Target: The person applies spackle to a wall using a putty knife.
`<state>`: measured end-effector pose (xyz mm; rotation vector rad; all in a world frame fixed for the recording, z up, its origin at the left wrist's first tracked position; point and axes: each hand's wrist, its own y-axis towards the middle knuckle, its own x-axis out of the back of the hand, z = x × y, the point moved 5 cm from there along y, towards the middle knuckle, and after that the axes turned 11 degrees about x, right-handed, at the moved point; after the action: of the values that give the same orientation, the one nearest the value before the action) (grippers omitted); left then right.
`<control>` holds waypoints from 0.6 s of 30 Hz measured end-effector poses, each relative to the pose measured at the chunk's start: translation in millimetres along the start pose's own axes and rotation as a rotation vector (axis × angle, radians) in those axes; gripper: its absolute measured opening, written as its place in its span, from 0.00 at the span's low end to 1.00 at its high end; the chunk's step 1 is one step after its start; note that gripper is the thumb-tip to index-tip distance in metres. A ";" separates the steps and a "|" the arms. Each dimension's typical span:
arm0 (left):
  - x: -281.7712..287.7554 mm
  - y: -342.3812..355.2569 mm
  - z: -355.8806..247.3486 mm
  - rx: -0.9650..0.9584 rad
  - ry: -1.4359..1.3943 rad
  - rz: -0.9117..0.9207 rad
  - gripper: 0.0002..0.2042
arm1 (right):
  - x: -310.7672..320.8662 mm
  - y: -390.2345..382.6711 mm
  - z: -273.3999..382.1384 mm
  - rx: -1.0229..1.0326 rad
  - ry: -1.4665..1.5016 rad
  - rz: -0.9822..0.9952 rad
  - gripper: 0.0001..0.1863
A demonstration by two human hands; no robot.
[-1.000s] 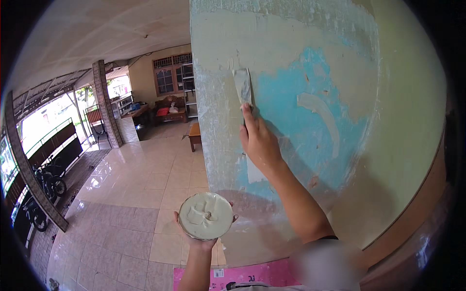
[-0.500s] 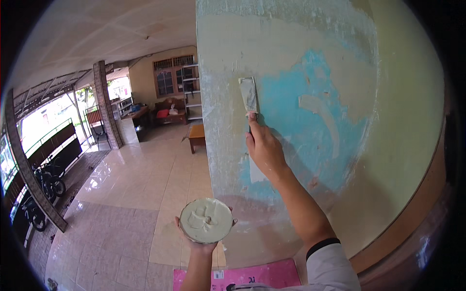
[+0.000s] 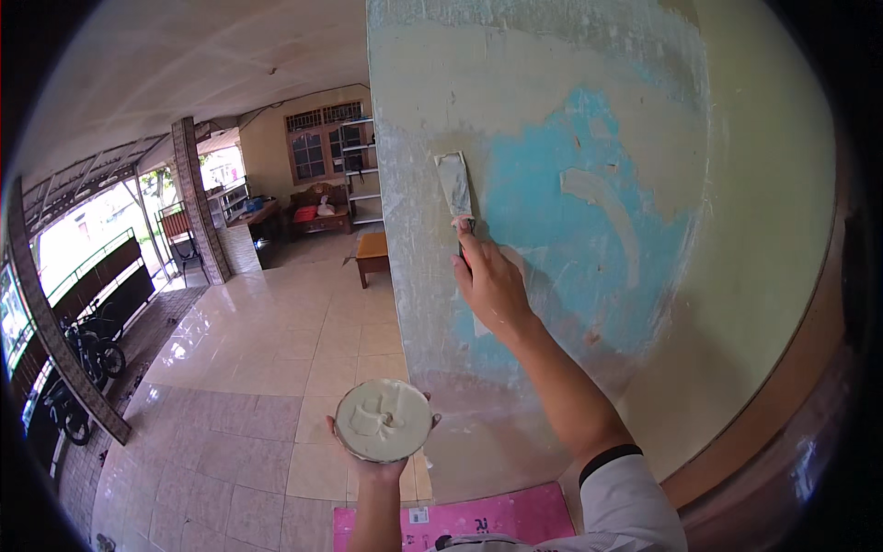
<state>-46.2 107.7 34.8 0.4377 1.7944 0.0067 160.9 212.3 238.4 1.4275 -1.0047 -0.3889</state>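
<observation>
Two holds: right hand [image 3: 495, 287] grips putty knife [image 3: 454, 187] at wall [image 3: 497, 78]; left hand [image 3: 376, 472] cups bowl [image 3: 382, 458] from below. Tilting could spill paste [image 3: 368, 423]; uneven pressure could leave ridges.

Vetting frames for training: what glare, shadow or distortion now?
Head view: outdoors beyond the brown gate is blown out; head view: glare streaks the tiled floor; head view: shadow on the wall beside the right hand; head view: fisheye curves the brown band at right; head view: putty knife reads clearly.
</observation>
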 end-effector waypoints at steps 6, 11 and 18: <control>14.1 0.0 -1.7 -0.050 -0.008 -0.097 0.48 | 14.9 58.6 1.1 0.046 0.013 -0.103 0.34; 13.3 -2.8 -1.0 -0.021 -0.016 -0.047 0.47 | 3.4 34.1 2.8 -0.037 -0.013 0.015 0.33; 11.4 -6.0 4.5 -0.012 -0.086 -0.042 0.47 | 10.3 53.2 4.9 0.047 0.136 -0.110 0.33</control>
<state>-46.0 104.6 21.6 0.3856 1.7182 -0.0302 145.3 210.3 290.5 1.5349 -0.8328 -0.3459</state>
